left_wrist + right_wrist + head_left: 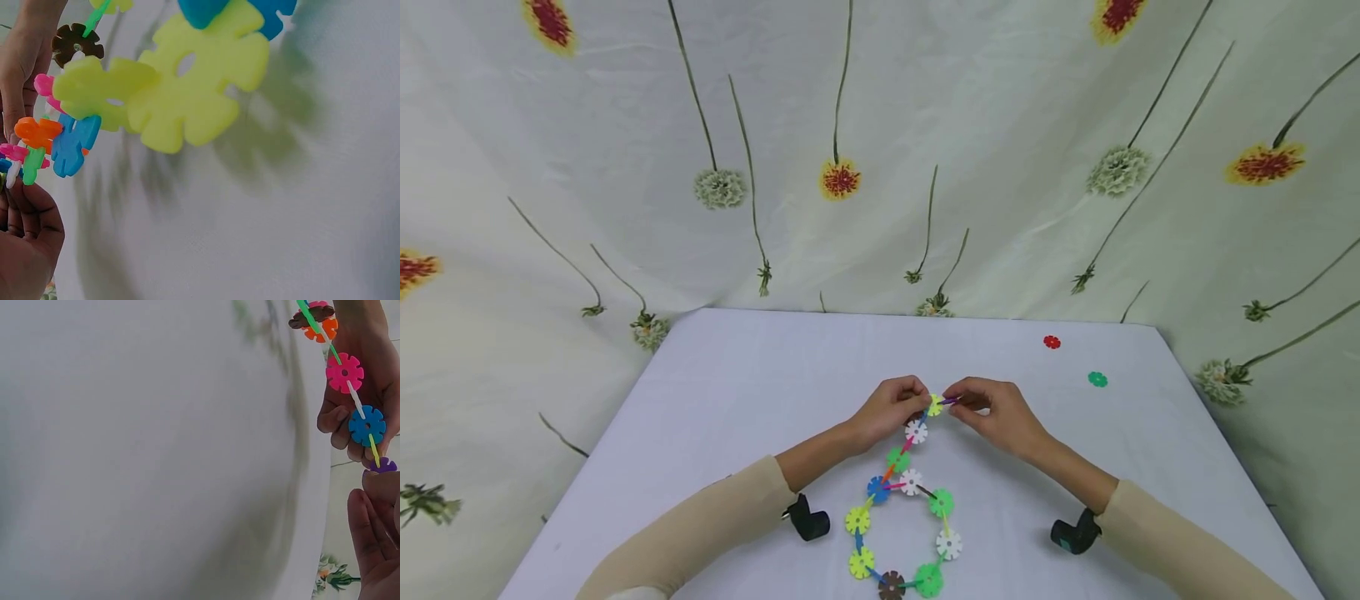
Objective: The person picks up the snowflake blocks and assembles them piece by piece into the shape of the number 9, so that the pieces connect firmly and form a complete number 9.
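Observation:
My left hand [887, 410] pinches the upper end of a chain of slotted plastic snowflake discs, beside a yellow disc [935, 405]. A purple disc [384, 465], joined to that yellow one, sits between the thumb and fingers of my right hand [1000, 419]. Below the hands the chain runs through a white disc [916, 431] and a green disc [898, 459] to a blue disc [877, 489]. From there a closed loop of several discs spreads toward me, with a brown disc [892, 586] at its near side. My left fingertips partly hide the pieces they hold.
Two loose discs, a red one [1052, 342] and a green one [1097, 379], lie at the far right of the white table [760, 367]. A flower-printed cloth [1000, 167] hangs behind the table. Black wrist devices sit below each forearm.

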{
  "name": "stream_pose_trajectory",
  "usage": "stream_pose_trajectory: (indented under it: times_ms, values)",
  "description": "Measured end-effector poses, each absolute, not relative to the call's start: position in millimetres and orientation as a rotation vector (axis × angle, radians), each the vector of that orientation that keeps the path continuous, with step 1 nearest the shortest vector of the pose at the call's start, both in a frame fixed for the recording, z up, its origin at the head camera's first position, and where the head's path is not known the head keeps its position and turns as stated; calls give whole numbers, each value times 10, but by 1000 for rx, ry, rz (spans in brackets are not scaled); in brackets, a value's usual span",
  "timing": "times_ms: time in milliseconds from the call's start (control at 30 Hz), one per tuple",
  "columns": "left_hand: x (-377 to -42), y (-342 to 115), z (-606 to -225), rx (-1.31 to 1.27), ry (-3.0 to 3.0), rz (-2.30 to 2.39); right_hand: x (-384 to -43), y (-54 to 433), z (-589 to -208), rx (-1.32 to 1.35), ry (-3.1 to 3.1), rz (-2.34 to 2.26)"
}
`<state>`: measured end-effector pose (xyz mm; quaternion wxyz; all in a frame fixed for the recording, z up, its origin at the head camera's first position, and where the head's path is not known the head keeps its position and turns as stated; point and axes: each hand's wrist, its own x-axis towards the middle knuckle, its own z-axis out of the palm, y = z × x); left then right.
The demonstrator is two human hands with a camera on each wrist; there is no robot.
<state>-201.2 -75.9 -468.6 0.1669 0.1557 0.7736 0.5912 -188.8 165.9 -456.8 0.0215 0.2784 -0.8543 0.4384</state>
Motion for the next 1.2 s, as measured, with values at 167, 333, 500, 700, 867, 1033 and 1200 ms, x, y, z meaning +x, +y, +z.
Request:
stream_pose_trajectory:
  times_ms: [167,333,500,700,867,1033,1200]
  values:
    - [-2023,-785,-4717,425,2213,1688,-1880,1716,-4557,822,-2667,1325]
    - [-2028,-816,-4729,416,2220,1691,-1903,1838,-4587,695,-2727,1262]
    - [-2013,-842,-4721,404,2214,1693,-1980,2034,-4687,535,-2762,1210]
    - [-1993,-865,-4714,410,2208,1698,-2096,2392,-4744,348,-2774,1175]
    - [-1992,-876,-4702,416,2211,1698,-2200,2692,-4713,153,-2837,1099]
    - [-1990,-862,-4693,413,2211,1704,-2300,2976,-4748,-16,-2881,924]
    - [-1980,-851,-4699,409,2205,1691,-2352,3223,-4818,-137,-2897,794]
